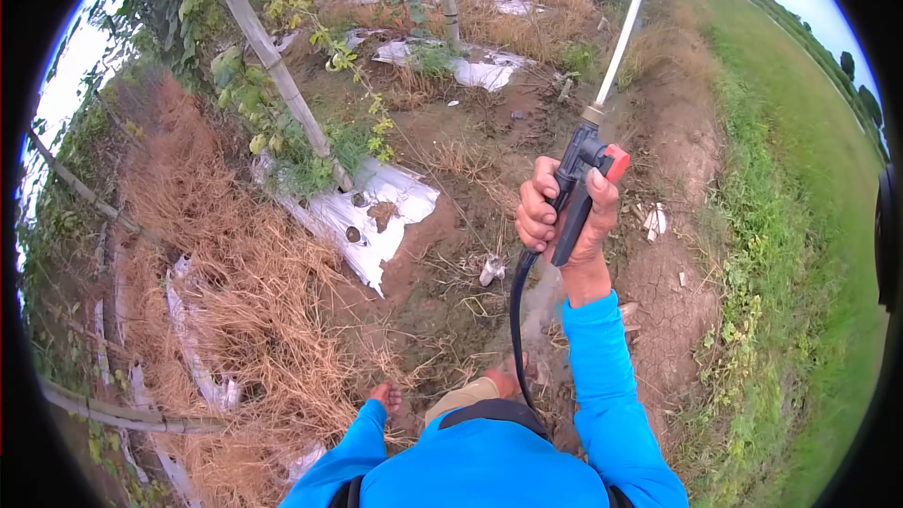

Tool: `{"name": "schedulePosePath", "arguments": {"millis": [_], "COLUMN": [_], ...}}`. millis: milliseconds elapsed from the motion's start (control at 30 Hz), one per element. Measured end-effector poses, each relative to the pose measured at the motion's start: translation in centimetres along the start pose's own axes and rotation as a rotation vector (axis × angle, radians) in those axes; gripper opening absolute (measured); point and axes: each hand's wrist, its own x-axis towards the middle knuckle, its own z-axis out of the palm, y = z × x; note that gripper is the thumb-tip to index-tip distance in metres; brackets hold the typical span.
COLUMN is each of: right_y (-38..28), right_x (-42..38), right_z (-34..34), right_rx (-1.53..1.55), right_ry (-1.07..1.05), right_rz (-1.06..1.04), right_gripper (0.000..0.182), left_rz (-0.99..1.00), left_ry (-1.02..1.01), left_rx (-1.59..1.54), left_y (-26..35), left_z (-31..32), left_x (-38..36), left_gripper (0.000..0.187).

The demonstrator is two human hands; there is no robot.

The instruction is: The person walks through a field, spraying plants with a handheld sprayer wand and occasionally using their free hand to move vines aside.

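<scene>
My right hand [571, 212] is raised ahead of me, fingers wrapped round the black handle of a spray wand [576, 155]. A red piece sits beside my thumb. From a brass-coloured fitting the long pale lance [626, 23] points up and away, its tip out of view. A black hose [516, 320] runs from the handle down to my waist. Low by my left side hangs my left hand [387, 398], small in view, with loosely bent fingers and nothing visible in it. Below it lie dry straw and soil.
Torn whitish plastic mulch [376, 212] covers part of the bed at left. A leaning pole [273, 61] and vines stand there. Dry straw [254, 320] spreads across the left. A cracked dirt ridge [673, 273] and green grass [800, 179] run along the right. My foot [503, 383] shows below.
</scene>
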Motion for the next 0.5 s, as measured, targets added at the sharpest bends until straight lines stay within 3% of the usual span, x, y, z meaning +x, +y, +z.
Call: {"name": "schedulePosePath", "arguments": {"millis": [67, 133, 167, 200, 233, 367, 433, 500], "right_y": [-2.1, -3.8, -4.4, -4.6, -5.1, -6.8, -8.7, -9.6], "right_x": [1.9, 4.5, 5.9, 7.0, 8.5, 13.4, 15.7, 17.1], "right_z": [-3.1, -6.6, -8.0, -8.9, -9.9, -13.5, -15.1, -15.5], "right_rx": [-0.061, -0.049, -0.021, -0.014, -0.016, -0.009, -0.056, -0.1], "right_ry": [0.054, 0.011, -0.026, 0.029, 0.074, -0.031, -0.067, -0.115], "right_rz": [0.036, 0.084, 0.095, 0.092, 0.087, 0.223, 0.267, 0.305], "right_gripper": [0.056, 0.057, 0.058, 0.058, 0.059, 0.06, 0.058, 0.059], "left_rz": [0.112, 0.426, 0.669, 0.907, 1.146, 1.324, 1.247, 1.366], "left_ry": [0.029, 0.126, 0.084, 0.19, 0.287, 0.49, 0.581, 0.566], "left_rx": [0.071, 0.182, 0.279, 0.305, 0.29, 0.323, 0.281, 0.247], "left_y": [4.6, 11.7, 16.4, 20.2, 25.4, 44.3, 51.7, 57.5], "left_z": [4.5, 10.7, 13.7, 16.1, 20.1, 28.5, 32.0, 31.5], "left_x": [2.8, 5.0, 5.3, 8.7, 7.3, 7.2, 5.1, 10.2], "left_gripper": [0.026, 0.03, 0.032, 0.029, 0.027, 0.048, 0.059, 0.066]}}
